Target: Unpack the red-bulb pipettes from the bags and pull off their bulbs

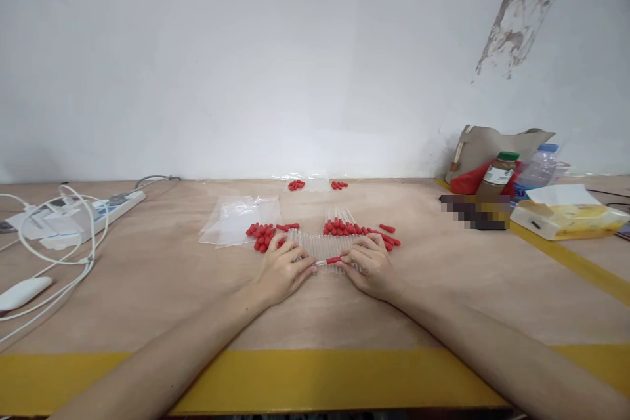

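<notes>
My left hand [288,269] pinches a thin clear tube [321,263] near its end. In my right hand [370,266] is a red rubber bulb [333,260], which meets the tube's right end between the two hands. Whether the tube sits inside the bulb is too small to tell. Beneath both hands lies a row of clear tubes [319,246] side by side. A heap of loose red bulbs [260,235] is beside my left fingers. Beyond my right hand, several clear tubes with red bulbs [339,228] on their ends lie together.
Clear plastic bags [239,220] lie at the left, and small red bulb piles [296,185] near the wall. A power strip [118,207] with white cables stands far left. At right are a tissue pack [566,213], a green-capped jar [498,174], a water bottle [539,170] and a beige bag [485,144].
</notes>
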The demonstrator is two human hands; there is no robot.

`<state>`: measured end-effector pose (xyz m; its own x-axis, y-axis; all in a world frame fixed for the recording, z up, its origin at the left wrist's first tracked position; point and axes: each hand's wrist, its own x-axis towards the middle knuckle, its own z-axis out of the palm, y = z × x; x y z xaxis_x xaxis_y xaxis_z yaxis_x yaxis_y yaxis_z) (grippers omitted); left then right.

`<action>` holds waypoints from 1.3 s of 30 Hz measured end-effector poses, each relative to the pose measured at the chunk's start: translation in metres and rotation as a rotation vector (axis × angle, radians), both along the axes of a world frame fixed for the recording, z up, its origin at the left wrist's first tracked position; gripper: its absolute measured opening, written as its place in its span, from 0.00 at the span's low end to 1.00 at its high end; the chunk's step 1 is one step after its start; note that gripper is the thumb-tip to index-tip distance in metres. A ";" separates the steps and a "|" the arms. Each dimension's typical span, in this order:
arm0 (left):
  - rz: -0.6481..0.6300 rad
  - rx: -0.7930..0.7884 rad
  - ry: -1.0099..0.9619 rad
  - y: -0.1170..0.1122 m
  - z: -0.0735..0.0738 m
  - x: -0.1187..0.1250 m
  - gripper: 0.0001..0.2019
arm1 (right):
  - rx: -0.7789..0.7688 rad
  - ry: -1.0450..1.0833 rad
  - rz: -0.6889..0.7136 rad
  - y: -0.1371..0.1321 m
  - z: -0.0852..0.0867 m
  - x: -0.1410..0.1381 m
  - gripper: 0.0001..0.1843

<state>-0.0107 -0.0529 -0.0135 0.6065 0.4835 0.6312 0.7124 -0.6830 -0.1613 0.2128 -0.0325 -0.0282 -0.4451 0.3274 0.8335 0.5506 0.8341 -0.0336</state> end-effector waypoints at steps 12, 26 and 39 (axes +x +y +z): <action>-0.019 0.141 -0.012 -0.003 0.000 0.001 0.06 | 0.062 -0.101 -0.028 0.002 0.000 -0.004 0.05; -0.066 0.134 -0.027 -0.005 0.000 -0.002 0.06 | 0.022 -0.170 0.051 -0.004 0.008 0.000 0.08; -0.041 0.213 -0.045 -0.007 0.003 -0.017 0.07 | -0.068 -0.131 0.075 0.005 0.014 0.023 0.08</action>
